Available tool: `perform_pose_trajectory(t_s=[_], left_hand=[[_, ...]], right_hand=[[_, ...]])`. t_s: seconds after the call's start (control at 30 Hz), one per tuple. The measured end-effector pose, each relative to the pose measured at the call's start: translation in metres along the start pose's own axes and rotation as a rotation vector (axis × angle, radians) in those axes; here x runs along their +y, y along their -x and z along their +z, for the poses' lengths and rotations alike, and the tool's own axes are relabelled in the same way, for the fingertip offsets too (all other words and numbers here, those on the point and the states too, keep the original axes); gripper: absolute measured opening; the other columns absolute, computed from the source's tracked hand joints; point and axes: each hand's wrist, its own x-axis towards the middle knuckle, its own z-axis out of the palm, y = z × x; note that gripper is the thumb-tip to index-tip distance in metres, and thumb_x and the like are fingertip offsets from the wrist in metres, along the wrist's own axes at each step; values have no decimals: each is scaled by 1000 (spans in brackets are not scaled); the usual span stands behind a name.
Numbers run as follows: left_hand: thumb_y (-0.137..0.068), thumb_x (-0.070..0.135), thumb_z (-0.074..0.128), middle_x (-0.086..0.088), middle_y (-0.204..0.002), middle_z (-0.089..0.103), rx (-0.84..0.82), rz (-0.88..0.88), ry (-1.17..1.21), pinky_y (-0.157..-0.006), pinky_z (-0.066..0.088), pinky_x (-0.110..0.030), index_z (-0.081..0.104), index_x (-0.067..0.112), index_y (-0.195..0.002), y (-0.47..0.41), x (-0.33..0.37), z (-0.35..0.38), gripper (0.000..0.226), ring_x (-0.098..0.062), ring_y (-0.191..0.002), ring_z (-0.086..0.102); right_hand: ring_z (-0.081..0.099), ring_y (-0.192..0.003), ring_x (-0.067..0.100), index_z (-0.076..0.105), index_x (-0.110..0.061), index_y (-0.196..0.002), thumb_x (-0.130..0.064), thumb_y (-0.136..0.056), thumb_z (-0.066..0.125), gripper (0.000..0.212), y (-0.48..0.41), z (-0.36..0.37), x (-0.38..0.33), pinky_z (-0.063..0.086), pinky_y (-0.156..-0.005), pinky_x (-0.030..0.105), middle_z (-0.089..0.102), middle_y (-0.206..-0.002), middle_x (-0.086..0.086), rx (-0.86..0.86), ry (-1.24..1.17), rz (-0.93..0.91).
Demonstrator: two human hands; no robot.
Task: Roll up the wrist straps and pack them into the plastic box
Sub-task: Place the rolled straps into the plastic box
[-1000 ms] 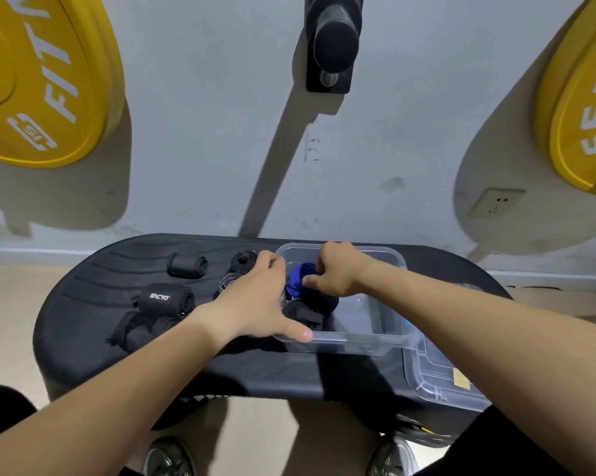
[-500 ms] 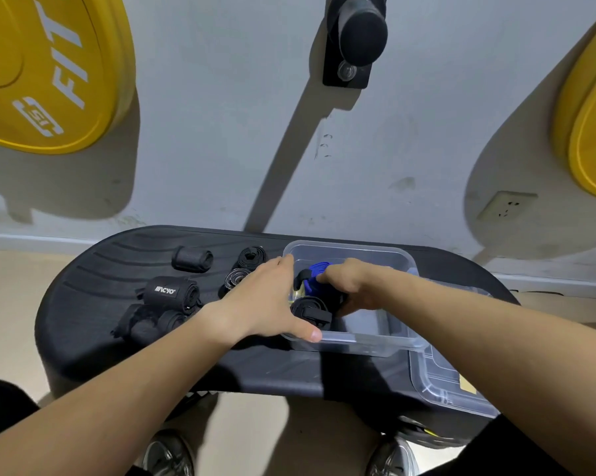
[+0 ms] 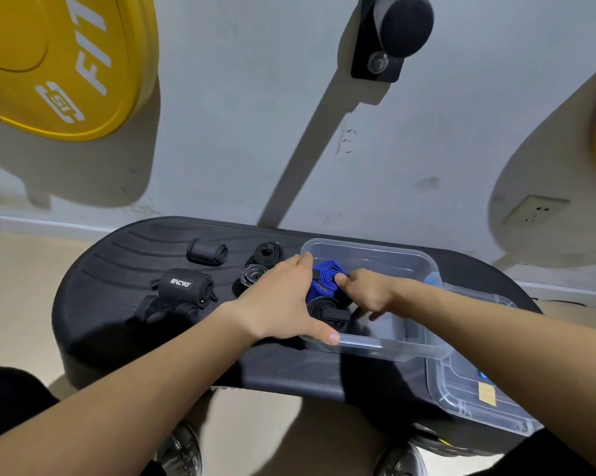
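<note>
Nearest, at the right end of the black bench [image 3: 118, 269], a clear lid [image 3: 475, 400] lies flat, its far edge tucked beside the plastic box [image 3: 392, 348]. The box stands open just beyond it. The left hand [image 3: 282, 300] grips the box's left end, thumb stretched along the near rim and fingers hooked over the far left corner. The right hand [image 3: 368, 292] reaches inside, its thumb on top of a rolled blue wrist strap [image 3: 324, 276] and its fingers curled down beside it; whether they close on the roll cannot be told. A rolled black wrist strap [image 3: 327, 312] sits in the box just nearer than the blue one, touching it. The box's right half holds nothing.

Left of the box, on the bench, lie loose black straps [image 3: 162, 310], a labelled black roll [image 3: 186, 285], a white-edged roll [image 3: 251, 274], a black coil [image 3: 269, 254] and a plain black roll [image 3: 207, 251]. Farther off, a yellow weight plate [image 3: 59, 56] hangs on the wall.
</note>
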Motion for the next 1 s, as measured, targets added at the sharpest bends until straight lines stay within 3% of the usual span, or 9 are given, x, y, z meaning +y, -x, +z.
perform_pose_trajectory(t_s=[0.07, 0.1, 0.3, 0.4, 0.53, 0.67, 0.77, 0.87, 1.0], left_hand=[[-58, 73, 93, 0, -132, 55, -3, -15, -1, -93, 43, -32, 44, 12, -134, 0, 0, 0, 108, -24, -122, 52], [-60, 73, 92, -2, -139, 53, -11, -19, 2, -99, 45, -34, 41, 11, -141, 2, 0, 0, 114, -26, -129, 51], [-76, 74, 80, -2, -177, 19, -60, -11, 42, -125, 34, -48, 9, 15, -170, 16, 5, -3, 132, -24, -163, 23], [-92, 56, 69, -4, -148, 45, 54, 13, 47, -112, 44, -48, 38, 16, -151, 28, 2, 0, 78, -29, -140, 46], [-96, 14, 50, -3, -122, 49, 222, -74, 66, -103, 46, -49, 50, 16, -120, 43, -24, -19, 24, -28, -117, 48], [-98, 7, 47, -11, -136, 46, 187, -412, -84, -105, 46, -52, 54, 18, -129, 56, -73, -43, 34, -40, -122, 51], [-105, 33, 55, -19, -162, 23, 55, -669, -173, -112, 40, -60, 36, 25, -154, 65, -104, -39, 54, -54, -136, 41], [-97, 58, 67, -28, -168, 12, -22, -732, -87, -117, 41, -62, 14, 37, -166, 71, -126, -27, 90, -58, -142, 41], [-90, 45, 79, -24, -155, 24, -6, -704, -45, -113, 44, -59, 10, 37, -164, 70, -132, -17, 102, -57, -136, 43]], right_hand=[[70, -108, 43, 53, -10, -119, -17, -112, 39, 17, 0, 2, -13, 59, -87, 46, 65, -127, 25, 42, 243, -23], [67, -106, 42, 54, -10, -124, -14, -110, 43, 18, 1, 1, -20, 54, -82, 44, 63, -126, 23, 82, 392, -64], [55, -88, 27, 59, -19, -113, -22, -104, 60, 9, 17, -21, -64, 45, -72, 37, 47, -99, 2, 255, 758, -164], [55, -77, 25, 50, -14, -94, -17, -99, 58, 10, 29, -21, -89, 44, -66, 34, 51, -93, 3, 291, 782, -211], [59, -72, 28, 57, -13, -83, -30, -99, 59, 24, 42, -16, -112, 44, -59, 32, 59, -81, 6, 310, 714, -339], [69, -91, 39, 73, -5, -94, -32, -96, 57, 32, 55, -5, -117, 62, -79, 44, 74, -90, 15, 198, 713, -432], [70, -103, 38, 75, -7, -110, -35, -99, 55, 37, 59, 2, -115, 62, -86, 47, 76, -105, 15, 132, 814, -433], [71, -108, 37, 73, -7, -121, -37, -101, 55, 40, 58, 5, -114, 61, -92, 49, 76, -113, 15, 114, 829, -431], [70, -108, 37, 73, -7, -120, -38, -101, 54, 42, 54, 2, -118, 60, -92, 48, 76, -114, 15, 113, 821, -439]])
